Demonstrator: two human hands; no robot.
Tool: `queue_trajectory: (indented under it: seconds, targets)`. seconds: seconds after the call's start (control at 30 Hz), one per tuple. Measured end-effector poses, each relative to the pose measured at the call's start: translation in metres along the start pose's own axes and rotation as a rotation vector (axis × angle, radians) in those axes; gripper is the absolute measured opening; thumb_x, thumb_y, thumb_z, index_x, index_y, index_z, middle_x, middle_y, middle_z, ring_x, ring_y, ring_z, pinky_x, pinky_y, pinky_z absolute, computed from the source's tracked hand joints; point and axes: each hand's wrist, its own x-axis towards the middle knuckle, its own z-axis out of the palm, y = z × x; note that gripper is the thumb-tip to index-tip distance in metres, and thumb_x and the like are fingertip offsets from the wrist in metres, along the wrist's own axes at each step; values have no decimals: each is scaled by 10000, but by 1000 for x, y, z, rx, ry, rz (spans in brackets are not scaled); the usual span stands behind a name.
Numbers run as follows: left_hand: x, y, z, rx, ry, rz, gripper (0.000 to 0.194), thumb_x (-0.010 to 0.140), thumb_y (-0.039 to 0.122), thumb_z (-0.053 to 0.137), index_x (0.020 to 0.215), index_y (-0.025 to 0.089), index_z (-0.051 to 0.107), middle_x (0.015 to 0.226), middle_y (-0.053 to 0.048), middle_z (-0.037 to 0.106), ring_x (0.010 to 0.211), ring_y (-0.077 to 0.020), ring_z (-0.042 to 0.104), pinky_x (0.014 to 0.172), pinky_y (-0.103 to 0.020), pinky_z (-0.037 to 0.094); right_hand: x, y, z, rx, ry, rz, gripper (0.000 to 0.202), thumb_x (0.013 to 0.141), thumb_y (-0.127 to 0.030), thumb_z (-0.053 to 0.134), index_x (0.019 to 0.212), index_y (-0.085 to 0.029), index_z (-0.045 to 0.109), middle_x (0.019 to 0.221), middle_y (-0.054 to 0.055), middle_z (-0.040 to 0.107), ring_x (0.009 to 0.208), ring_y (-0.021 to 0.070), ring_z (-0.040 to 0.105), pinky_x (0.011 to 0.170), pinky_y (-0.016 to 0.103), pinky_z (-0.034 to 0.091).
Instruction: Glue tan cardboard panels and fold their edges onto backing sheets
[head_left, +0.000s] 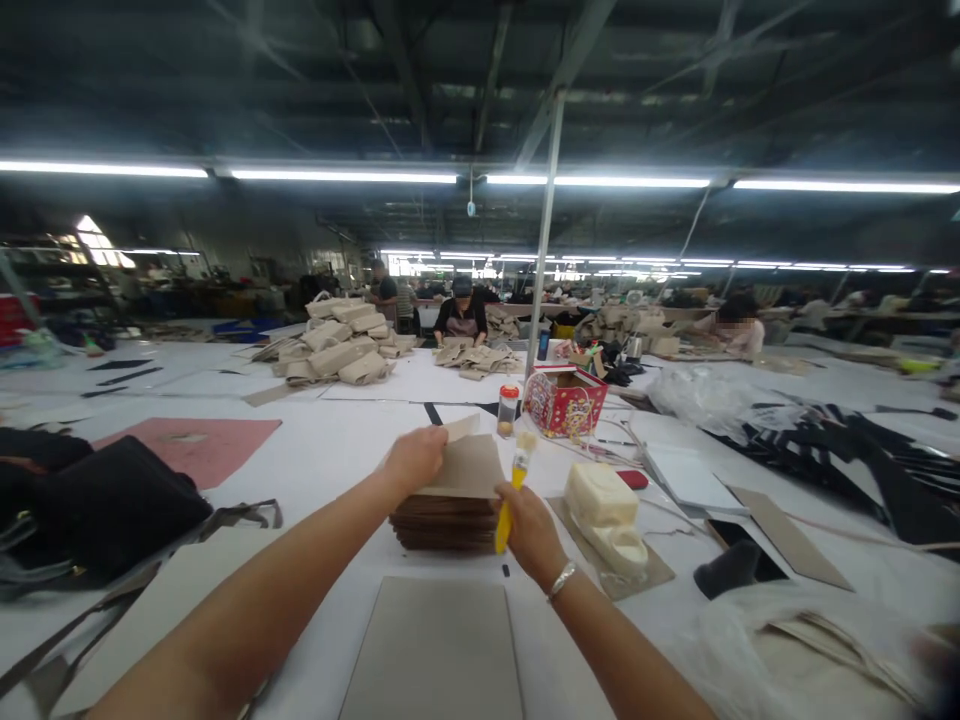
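The left hand (414,458) has its fingers curled over the far edge of the top card (469,465), pinching it and tilting it up off the stack (446,520). The right hand (529,530), just right of the stack, has its fingers clenched around a yellow brush (512,490), bristles pointing up beside the card's right edge. The stack sits on the white counter (330,450), with a grey board (439,650) just nearer than it.

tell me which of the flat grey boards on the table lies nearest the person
The large grey board lying between the forearms, just in front of the brown stack; the other grey board lies off to the right.
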Motion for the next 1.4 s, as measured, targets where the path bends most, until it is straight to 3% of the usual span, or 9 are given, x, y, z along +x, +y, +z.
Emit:
queue_trajectory:
  seconds: [0.17,0.3,0.43,0.57,0.67,0.9,1.03,1.2,1.4]
  targets:
    - [-29,-42,-58,-376,639,-370,51,676,179,531,725,188,519,709,-4,572,691,-157,560,677,-288,442,38,-15,20,-232,-138,-91,150,837,-207,513,969,-188,582,787,70,596,784,210,540,697,309,379]
    - [-74,-47,-80,-1164,836,-485,226,598,212,627,796,174,526,744,11,601,707,-156,596,680,-323,498,34,-46,6,91,3,28,176,860,-324,490,972,-192,518,798,43,599,749,182,561,694,294,402]
    - [-123,-7,-48,-1692,767,-512,297,593,187,674,864,192,555,836,15,630,839,-153,606,762,-344,510,3,-85,-7,454,119,335,209,874,-396,439,961,-206,446,804,17,597,676,147,573,618,266,426]
    - [-170,39,-2,-1841,622,-651,329,596,174,686,898,214,563,851,18,633,845,-136,606,772,-311,511,-37,-95,-10,490,179,450,230,810,-376,534,926,-205,432,772,-1,570,692,142,566,650,272,446]
    - [-202,51,19,-1812,451,-725,336,645,254,676,953,226,544,874,14,626,797,-120,607,741,-297,520,-73,-87,-14,477,138,471,231,802,-358,544,932,-211,422,749,-20,545,671,128,549,661,269,452]
    - [-269,12,65,-1376,24,-970,372,704,523,571,822,170,573,755,7,607,664,-135,571,530,-239,496,-167,-73,-18,336,-106,600,224,825,-402,518,905,-213,428,744,-5,537,652,139,540,633,269,439]
    - [-287,-2,88,-998,-273,-823,383,747,519,504,616,164,564,491,48,480,475,-109,467,447,-217,379,-191,-63,-3,229,-223,635,245,835,-448,474,892,-212,439,738,12,562,637,162,561,605,282,427]
    - [-279,-14,99,-789,-244,-713,393,765,486,481,549,165,552,509,36,498,547,-112,462,519,-220,329,-183,-56,14,156,-268,617,271,841,-478,437,900,-213,440,747,27,589,631,179,581,583,285,419]
    - [-274,-25,109,-877,-321,-789,350,725,467,506,542,169,534,478,34,477,490,-117,438,469,-222,307,-178,-53,24,107,-332,607,297,837,-500,420,911,-212,437,751,35,606,625,193,595,572,290,422]
